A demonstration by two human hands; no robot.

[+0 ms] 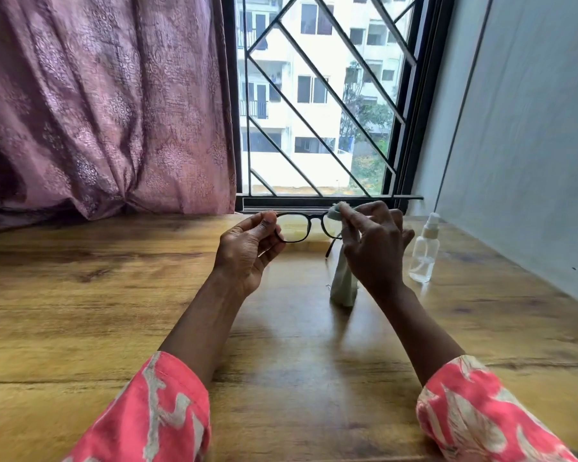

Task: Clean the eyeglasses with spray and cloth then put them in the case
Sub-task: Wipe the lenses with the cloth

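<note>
Wiping step: eyeglasses [301, 226] at frame centre, above the tabletop [80, 311].
Left hand [247, 251] pinches one rim; right hand [371, 248] rubs cloth [342, 281] on other lens. Next: probably case, not visible.

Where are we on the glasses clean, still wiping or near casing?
Wiping is in hand: the left hand pinches the dark-framed eyeglasses at one end while the right hand presses the pale green cloth onto the other lens. The clear plastic spray bottle stands on the wooden table, so spraying is probably done. Casing is left; no case is in view.
</note>
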